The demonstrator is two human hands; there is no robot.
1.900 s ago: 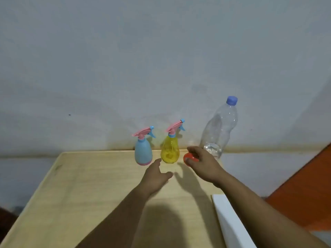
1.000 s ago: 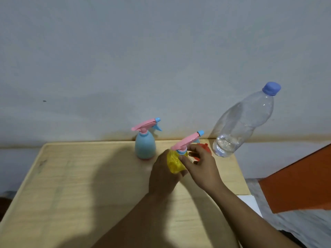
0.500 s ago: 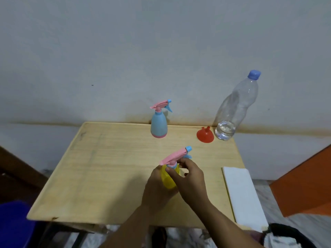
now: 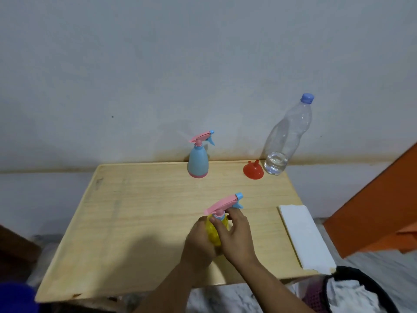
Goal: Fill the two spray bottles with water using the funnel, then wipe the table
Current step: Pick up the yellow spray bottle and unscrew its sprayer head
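Observation:
A yellow spray bottle (image 4: pixel 214 232) with a pink trigger head stands near the table's front middle. My left hand (image 4: pixel 198 242) wraps its body from the left. My right hand (image 4: pixel 235 236) pinches its neck just under the pink head. A light blue spray bottle (image 4: pixel 198 160) with a pink head stands at the back edge. An orange-red funnel (image 4: pixel 253 170) lies mouth-down at the back right. Beside it a clear plastic water bottle (image 4: pixel 286 141) with a blue cap leans against the wall, a little water at its bottom.
The wooden table (image 4: pixel 135 222) abuts a pale wall. A folded white cloth (image 4: pixel 304 236) lies along the table's right edge. An orange panel (image 4: pixel 379 211) rises at the right. A dark-rimmed bag (image 4: pixel 352 292) sits below the front right corner.
My hands took the yellow spray bottle from the back row and brought it to the front middle. The funnel was left at the back right. In the last half second the hands hardly moved.

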